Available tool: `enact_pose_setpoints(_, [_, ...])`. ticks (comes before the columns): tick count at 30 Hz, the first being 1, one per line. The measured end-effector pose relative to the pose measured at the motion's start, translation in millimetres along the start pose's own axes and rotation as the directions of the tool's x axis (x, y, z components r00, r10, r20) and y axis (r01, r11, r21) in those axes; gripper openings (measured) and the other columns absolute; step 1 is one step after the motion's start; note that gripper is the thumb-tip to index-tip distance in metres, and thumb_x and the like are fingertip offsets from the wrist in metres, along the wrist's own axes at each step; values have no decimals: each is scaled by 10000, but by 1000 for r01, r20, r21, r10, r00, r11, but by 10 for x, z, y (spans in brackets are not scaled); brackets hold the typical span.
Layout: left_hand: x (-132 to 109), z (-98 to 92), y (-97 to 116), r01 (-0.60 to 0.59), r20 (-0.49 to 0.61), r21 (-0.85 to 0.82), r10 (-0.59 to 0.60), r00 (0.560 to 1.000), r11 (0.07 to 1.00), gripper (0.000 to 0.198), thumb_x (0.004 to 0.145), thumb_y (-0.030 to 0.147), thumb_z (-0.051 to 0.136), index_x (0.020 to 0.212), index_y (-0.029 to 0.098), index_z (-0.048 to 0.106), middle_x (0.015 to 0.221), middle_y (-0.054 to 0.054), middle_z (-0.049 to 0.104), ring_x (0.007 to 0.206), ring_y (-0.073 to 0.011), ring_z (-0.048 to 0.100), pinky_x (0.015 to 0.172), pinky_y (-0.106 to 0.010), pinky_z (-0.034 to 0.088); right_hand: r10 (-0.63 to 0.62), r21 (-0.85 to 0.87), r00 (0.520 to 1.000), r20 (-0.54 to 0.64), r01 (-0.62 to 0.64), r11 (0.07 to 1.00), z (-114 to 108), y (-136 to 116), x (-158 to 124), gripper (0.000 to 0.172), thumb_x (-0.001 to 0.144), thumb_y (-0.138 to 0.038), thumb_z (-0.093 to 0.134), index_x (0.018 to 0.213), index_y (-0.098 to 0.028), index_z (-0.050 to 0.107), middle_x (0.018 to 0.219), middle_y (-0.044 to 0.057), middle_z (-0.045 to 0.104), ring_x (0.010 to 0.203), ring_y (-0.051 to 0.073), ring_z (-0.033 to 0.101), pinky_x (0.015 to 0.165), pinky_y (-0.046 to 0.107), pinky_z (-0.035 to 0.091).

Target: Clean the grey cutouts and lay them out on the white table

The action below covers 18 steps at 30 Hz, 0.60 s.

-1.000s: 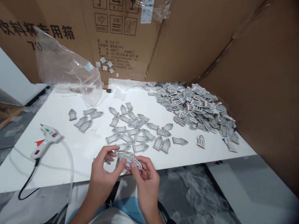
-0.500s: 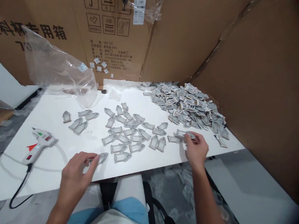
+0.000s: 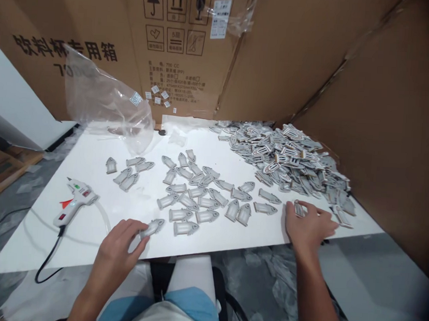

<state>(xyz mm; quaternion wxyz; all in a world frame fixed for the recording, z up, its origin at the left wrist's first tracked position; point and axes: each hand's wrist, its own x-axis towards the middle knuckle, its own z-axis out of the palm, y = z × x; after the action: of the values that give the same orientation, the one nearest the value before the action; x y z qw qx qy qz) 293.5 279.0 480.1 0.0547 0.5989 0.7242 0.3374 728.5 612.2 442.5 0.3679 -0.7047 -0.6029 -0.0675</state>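
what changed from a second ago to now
The hands split apart: the left hand set the grey piece on the table's front edge, fingertips on it; the right hand reached right to pieces beside the pile. Glue gun, bag and laid-out rows stayed put.

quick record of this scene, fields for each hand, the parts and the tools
left hand: fingertips on a grey piece at the near edge of the table; grip unclear
right hand: spread flat on the table, fingers on a small piece beside the pile
laid-out pieces: grey, scattered singly mid-table
pile: heaped far right
glue gun: lying left, cord off the near edge
plastic bag: far left, before the cardboard box
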Motion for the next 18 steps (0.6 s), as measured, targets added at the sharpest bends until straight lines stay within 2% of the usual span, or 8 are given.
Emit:
enact_pose_setpoints(3, [-37, -56, -44, -1, -78, 0, 1, 997, 1000, 113, 1039, 323, 680, 1123, 247, 681, 1002, -23, 717, 854, -188, 637, 823, -321, 521, 22, 15, 999, 45, -23, 1000, -31, 123, -58, 531, 840, -506, 572, 1120, -115, 797, 1118, 272, 684, 1134, 447, 573, 1022, 640, 396])
enact_pose_setpoints(6, [-143, -120, -146, 84, -157, 101, -67, 985, 991, 150, 1011, 378, 712, 1096, 256, 694, 965, -11, 707, 824, -192, 634, 795, -321, 512, 0, 66, 998, 63, -4, 998, -61, 157, -91, 481, 840, -457, 558, 1124, -137, 778, 1054, 246, 719, 1099, 435, 611, 1054, 653, 392])
enact_pose_setpoints(8, [-216, -149, -215, 142, -151, 178, -115, 982, 974, 158, 1002, 397, 710, 1087, 265, 699, 972, -8, 716, 802, -196, 642, 753, -323, 509, 12, 118, 999, 48, -17, 993, -86, 132, -110, 452, 844, -445, 571, 1125, -153, 772, 1082, 250, 739, 1107, 434, 631, 1077, 656, 393])
enact_pose_setpoints(11, [-262, -158, -255, 134, -116, 245, -108, 987, 960, 155, 1015, 376, 684, 1118, 261, 699, 1053, -28, 737, 865, -218, 682, 752, -335, 526, 128, 290, 992, -21, -117, 950, -135, 20, -177, 456, 854, -474, 629, 1168, -171, 761, 1170, 252, 744, 1071, 413, 679, 1012, 629, 486])
enact_pose_setpoints(13, [-246, -135, -217, 101, -159, 284, -57, 986, 954, 182, 1020, 354, 685, 1169, 250, 700, 1126, -59, 741, 977, -252, 700, 834, -365, 547, 246, 477, 969, -32, -202, 855, -184, -110, -271, 500, 850, -515, 687, 1231, -197, 738, 1195, 231, 740, 1031, 375, 716, 943, 586, 563])
enact_pose_setpoints(15, [-224, -88, -139, 25, -167, 304, 28, 986, 952, 213, 1022, 330, 696, 1218, 248, 706, 1182, -85, 744, 1046, -278, 699, 920, -406, 553, 325, 637, 946, 13, -258, 726, -258, -296, -417, 542, 845, -555, 724, 1281, -232, 710, 1177, 189, 740, 992, 324, 748, 929, 541, 611])
enact_pose_setpoints(18, [-255, 25, -14, -165, 10, 291, 170, 985, 942, 344, 1008, 369, 732, 1332, 258, 697, 1255, -98, 764, 1077, -296, 704, 978, -457, 564, 341, 796, 924, 173, -335, 504, -430, -684, -723, 565, 822, -557, 791, 1275, -236, 684, 1125, 107, 741, 992, 275, 781, 993, 512, 639])
